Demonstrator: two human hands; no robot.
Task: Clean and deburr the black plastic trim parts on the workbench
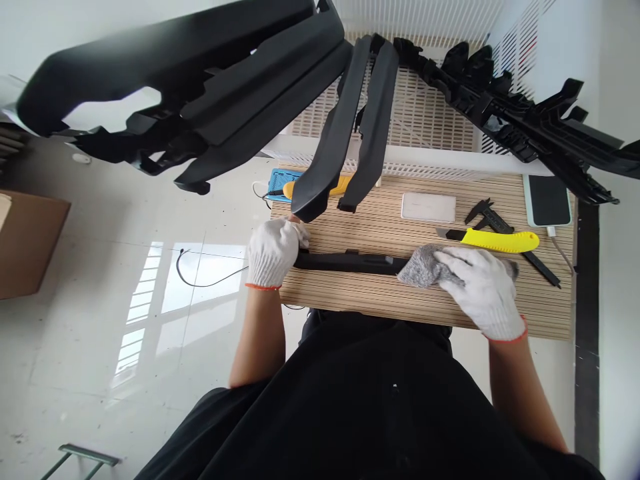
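A long black plastic trim piece (pixel 350 261) lies across the slatted wooden table (pixel 400 300). My left hand (pixel 273 252), in a white glove, is closed around the piece's left end. My right hand (pixel 483 287), also gloved, presses a grey cloth (pixel 425 267) onto the piece's right end, fingers curled over the cloth.
A yellow utility knife (pixel 493 240), black calipers (pixel 493 219), a white box (pixel 429 207) and a phone (pixel 547 200) lie on the table. Several black trim parts (pixel 350 127) lean from a white rack (pixel 430 107). A cardboard box (pixel 25 240) and a cable (pixel 200 277) are on the floor at left.
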